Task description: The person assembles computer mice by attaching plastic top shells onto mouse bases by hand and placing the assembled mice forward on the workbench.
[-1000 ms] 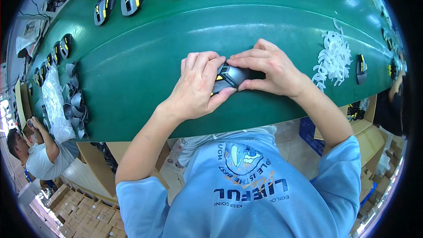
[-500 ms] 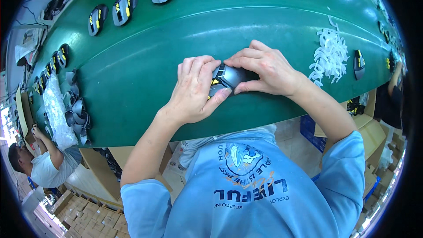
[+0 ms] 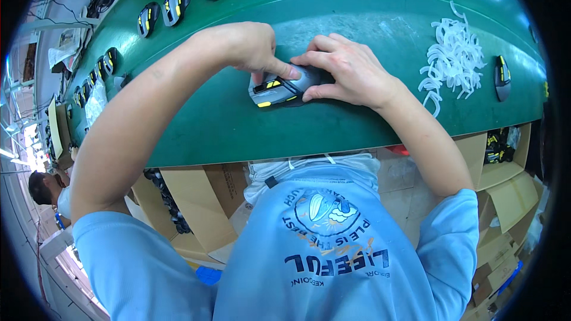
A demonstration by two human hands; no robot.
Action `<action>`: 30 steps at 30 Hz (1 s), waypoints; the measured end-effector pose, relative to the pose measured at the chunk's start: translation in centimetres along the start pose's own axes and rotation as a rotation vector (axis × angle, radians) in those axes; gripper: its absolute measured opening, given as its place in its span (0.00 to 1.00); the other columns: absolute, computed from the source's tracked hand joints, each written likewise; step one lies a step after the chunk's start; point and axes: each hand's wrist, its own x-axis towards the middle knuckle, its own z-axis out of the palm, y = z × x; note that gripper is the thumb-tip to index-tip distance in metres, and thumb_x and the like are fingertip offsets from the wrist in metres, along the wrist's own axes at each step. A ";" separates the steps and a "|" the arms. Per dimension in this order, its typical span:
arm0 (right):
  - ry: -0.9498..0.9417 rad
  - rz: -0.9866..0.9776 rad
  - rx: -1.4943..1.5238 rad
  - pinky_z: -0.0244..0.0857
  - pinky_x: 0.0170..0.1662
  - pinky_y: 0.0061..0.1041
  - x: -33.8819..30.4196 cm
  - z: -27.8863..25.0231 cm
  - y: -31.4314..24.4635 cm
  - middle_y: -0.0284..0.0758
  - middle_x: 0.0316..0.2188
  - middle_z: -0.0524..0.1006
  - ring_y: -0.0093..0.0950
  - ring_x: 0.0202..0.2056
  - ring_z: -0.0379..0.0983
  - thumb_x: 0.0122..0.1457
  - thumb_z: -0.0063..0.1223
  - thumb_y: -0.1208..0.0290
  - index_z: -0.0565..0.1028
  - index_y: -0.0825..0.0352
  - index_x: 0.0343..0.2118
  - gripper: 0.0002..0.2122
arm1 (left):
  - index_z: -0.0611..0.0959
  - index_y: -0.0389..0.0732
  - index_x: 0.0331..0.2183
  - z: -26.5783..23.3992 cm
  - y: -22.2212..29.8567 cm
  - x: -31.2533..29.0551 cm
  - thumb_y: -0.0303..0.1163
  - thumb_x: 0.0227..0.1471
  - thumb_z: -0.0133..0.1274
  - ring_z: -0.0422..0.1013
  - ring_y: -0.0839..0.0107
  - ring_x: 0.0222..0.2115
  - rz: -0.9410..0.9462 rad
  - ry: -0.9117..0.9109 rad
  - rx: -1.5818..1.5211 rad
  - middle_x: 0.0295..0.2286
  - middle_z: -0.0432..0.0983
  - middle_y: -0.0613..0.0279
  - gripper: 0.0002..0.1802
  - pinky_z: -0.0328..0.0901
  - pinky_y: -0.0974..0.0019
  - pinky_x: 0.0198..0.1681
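A grey computer mouse (image 3: 275, 88) with yellow accents lies on the green conveyor belt (image 3: 369, 18) just in front of me. My left hand (image 3: 253, 47) reaches over it from above, thumb and fingertips pressing on its top. My right hand (image 3: 351, 71) cups the mouse's right end, fingers curled around its back. Both hands touch the same mouse, which rests on the belt.
More grey and yellow mice (image 3: 176, 6) ride along the far side of the belt. A heap of white plastic ties (image 3: 452, 59) lies at the right, with another mouse (image 3: 502, 77) beyond it. Cardboard boxes (image 3: 196, 202) stand under the belt. Another person (image 3: 47, 193) sits at lower left.
My left arm has swung up and across, so the hand now comes at the mouse from above. The mouse sits flatter on the belt. The mice on the belt appear further left.
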 end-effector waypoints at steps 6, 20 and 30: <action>0.043 -0.048 -0.006 0.76 0.50 0.40 0.6 0.5 0.2 0.32 0.45 0.79 0.38 0.50 0.77 0.53 0.74 0.50 0.83 0.57 0.55 0.28 | 0.88 0.37 0.33 1.3 -0.3 -1.6 0.68 0.51 0.70 0.84 0.64 0.31 -0.039 0.166 -0.113 0.25 0.87 0.56 0.37 0.75 0.58 0.37; 0.088 -0.086 -0.025 0.73 0.51 0.41 0.1 0.5 -1.5 0.34 0.49 0.79 0.39 0.49 0.76 0.54 0.73 0.47 0.83 0.55 0.58 0.30 | 0.81 0.37 0.55 15.2 -2.5 -4.0 0.50 0.45 0.78 0.74 0.50 0.42 0.336 1.118 -0.201 0.46 0.75 0.51 0.42 0.72 0.51 0.46; 0.223 0.003 0.149 0.75 0.44 0.37 -0.8 0.5 0.2 0.39 0.39 0.83 0.40 0.39 0.79 0.54 0.75 0.59 0.84 0.65 0.53 0.25 | 0.82 0.28 0.54 7.2 -18.2 1.6 0.68 0.56 0.64 0.72 0.44 0.51 -0.444 1.562 -0.487 0.48 0.79 0.40 0.49 0.67 0.46 0.57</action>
